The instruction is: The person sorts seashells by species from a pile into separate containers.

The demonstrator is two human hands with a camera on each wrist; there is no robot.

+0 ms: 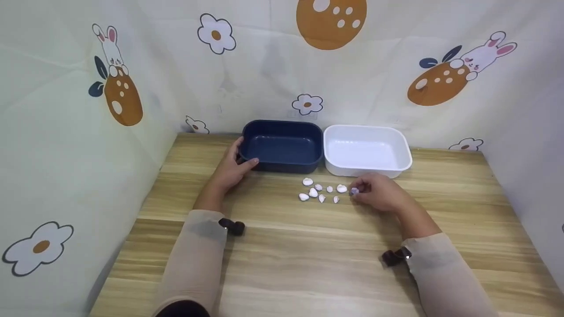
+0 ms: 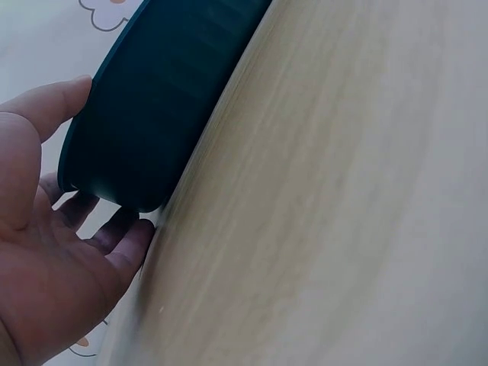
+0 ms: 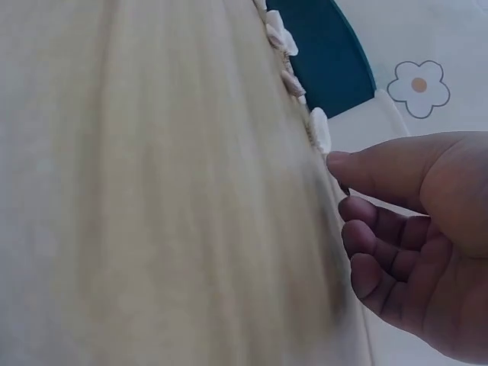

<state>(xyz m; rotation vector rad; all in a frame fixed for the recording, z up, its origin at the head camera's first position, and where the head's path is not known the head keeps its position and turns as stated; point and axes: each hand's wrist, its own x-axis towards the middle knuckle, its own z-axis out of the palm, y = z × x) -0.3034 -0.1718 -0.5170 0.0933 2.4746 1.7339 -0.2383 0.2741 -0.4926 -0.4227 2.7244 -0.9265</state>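
Note:
My left hand point(image 1: 231, 167) holds the left end of a dark blue basin point(image 1: 284, 168), thumb at the front rim and fingers round the side. In the left wrist view its thumb point(image 2: 65, 107) meets the rim, and the fingertips point(image 2: 136, 242) touch the end wall. My right hand point(image 1: 379, 192) pinches a small purplish seashell point(image 1: 354, 191) between thumb and fingers, low over the table. The right wrist view mostly hides that shell behind the thumb point(image 3: 381, 171). Several whitish seashells point(image 1: 313, 192) lie loosely grouped to the left of the right hand.
A white basin point(image 1: 368, 172) stands against the right side of the dark blue one, just behind the right hand. Both sit at the back of the wood-grain table point(image 1: 299, 259), near a patterned curtain point(image 1: 264, 66). Pale curtain also hangs along both sides.

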